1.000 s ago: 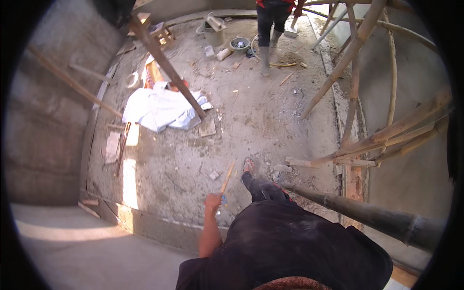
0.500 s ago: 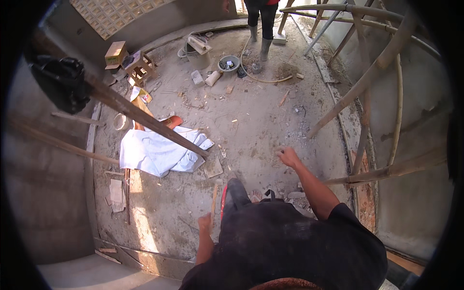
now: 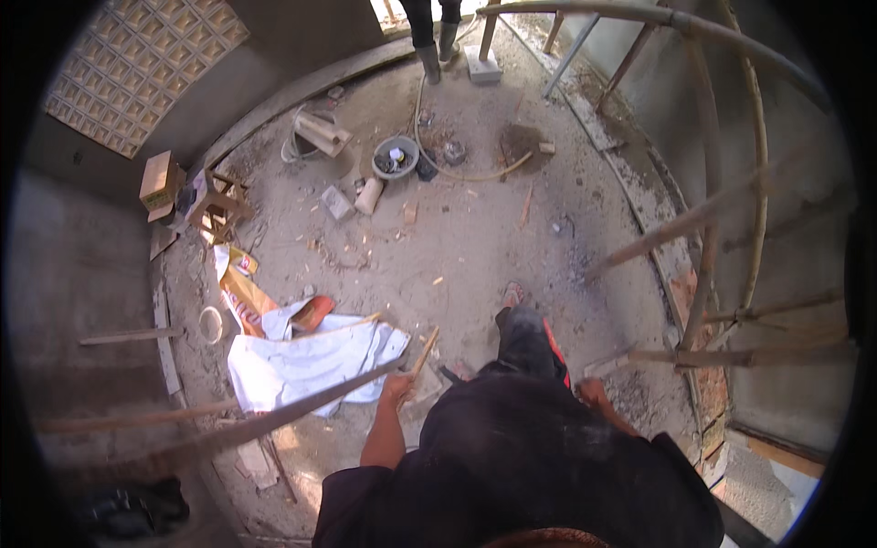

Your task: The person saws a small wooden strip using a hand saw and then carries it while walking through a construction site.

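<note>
At the upper left, we see a panel of pale pierced blocks (image 3: 146, 71) set into a grey wall (image 3: 297, 46), and below it a cardboard box (image 3: 161, 181) next to a wooden stool (image 3: 217, 206) on the dusty floor (image 3: 475, 228). A dark wooden beam (image 3: 274, 416) slants up to the right, crossing in front of a crumpled white sheet (image 3: 306, 365). Just right of that sheet is our left hand (image 3: 395, 387), its fingers closed around a stick (image 3: 425, 352). We find the stick slim, straight and light tan, like bare wood; it points up and a little to the right out of our fist, its far end looks narrow, and our grip covers the lower part. Farther off sits a grey basin (image 3: 396, 174) with things in it, then the grey boots (image 3: 429, 64) of another person. Rightward come our dark trousers (image 3: 530, 345) with a red stripe, and beside them our right hand (image 3: 594, 395), low and partly hidden; we cannot tell whether its fingers are wide, narrow or holding something. Beyond it, wooden poles (image 3: 671, 231) stand and lean along the right side.
</note>
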`<state>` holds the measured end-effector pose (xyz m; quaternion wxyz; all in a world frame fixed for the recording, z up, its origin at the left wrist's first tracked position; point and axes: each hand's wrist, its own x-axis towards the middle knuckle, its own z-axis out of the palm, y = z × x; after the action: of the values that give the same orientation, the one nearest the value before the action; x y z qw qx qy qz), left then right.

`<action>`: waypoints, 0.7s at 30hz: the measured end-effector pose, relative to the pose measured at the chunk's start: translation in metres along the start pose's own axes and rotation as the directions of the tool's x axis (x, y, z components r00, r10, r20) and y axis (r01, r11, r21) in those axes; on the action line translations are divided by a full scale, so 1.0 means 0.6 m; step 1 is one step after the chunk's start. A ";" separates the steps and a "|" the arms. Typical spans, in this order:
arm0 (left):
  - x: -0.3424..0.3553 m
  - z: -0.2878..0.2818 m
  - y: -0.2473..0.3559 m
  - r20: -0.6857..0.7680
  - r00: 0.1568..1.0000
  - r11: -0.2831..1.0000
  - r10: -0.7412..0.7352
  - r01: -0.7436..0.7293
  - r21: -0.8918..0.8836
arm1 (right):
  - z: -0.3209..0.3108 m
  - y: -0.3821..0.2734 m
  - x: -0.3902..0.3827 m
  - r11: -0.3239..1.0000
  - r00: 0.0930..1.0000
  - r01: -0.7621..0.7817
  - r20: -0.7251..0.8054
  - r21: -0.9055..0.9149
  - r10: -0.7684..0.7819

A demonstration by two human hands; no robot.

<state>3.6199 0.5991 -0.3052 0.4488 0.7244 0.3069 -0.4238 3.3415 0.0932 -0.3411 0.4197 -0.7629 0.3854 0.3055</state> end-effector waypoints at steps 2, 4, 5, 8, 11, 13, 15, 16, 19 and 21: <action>0.064 -0.019 0.086 0.028 0.999 0.999 0.019 -0.020 0.051 | -0.006 0.023 -0.012 0.812 0.932 0.302 -0.024 -0.499 -0.362; 0.110 0.002 0.185 -0.020 0.999 0.994 0.038 -0.036 0.101 | -0.030 0.001 0.032 0.842 0.937 0.295 -0.037 -0.452 -0.348; 0.142 0.008 0.229 -0.083 0.991 0.991 0.103 -0.095 0.095 | -0.044 -0.027 0.077 0.876 0.945 0.280 -0.047 -0.393 -0.323; 0.200 0.038 0.339 -0.039 0.894 0.790 0.445 -0.372 0.486 | -0.120 -0.148 0.211 0.898 0.919 0.315 -0.139 -0.307 -0.370; 0.183 0.083 0.442 -0.149 0.900 0.850 0.410 -0.317 0.420 | -0.234 -0.420 0.291 0.866 0.985 -0.174 0.078 0.468 0.155; 0.174 0.117 0.546 0.042 0.878 0.736 0.478 -0.426 0.526 | -0.346 -0.542 0.375 0.888 0.997 -0.061 -0.011 0.455 0.074; 0.181 0.147 0.591 -0.199 0.730 0.712 0.653 -0.503 0.490 | -0.443 -0.663 0.483 0.918 0.993 0.096 -0.106 0.384 -0.060; 0.205 0.145 0.608 -0.262 0.628 0.655 0.733 -0.548 0.519 | -0.482 -0.732 0.534 0.926 0.982 0.166 -0.143 0.338 -0.124; 0.247 0.122 0.702 -0.270 0.852 0.841 0.448 -0.299 0.451 | -0.582 -0.902 0.645 0.908 0.956 0.265 -0.209 0.325 -0.204; 0.336 0.063 0.695 -0.105 0.915 0.757 0.390 -0.253 0.602 | -0.590 -1.019 0.685 0.878 0.930 0.359 -0.202 0.316 -0.308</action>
<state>4.0422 0.4072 -0.3306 0.2372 0.9107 0.0829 -0.3279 4.1203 -0.1389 -0.2547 0.5647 -0.7520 0.3252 0.0991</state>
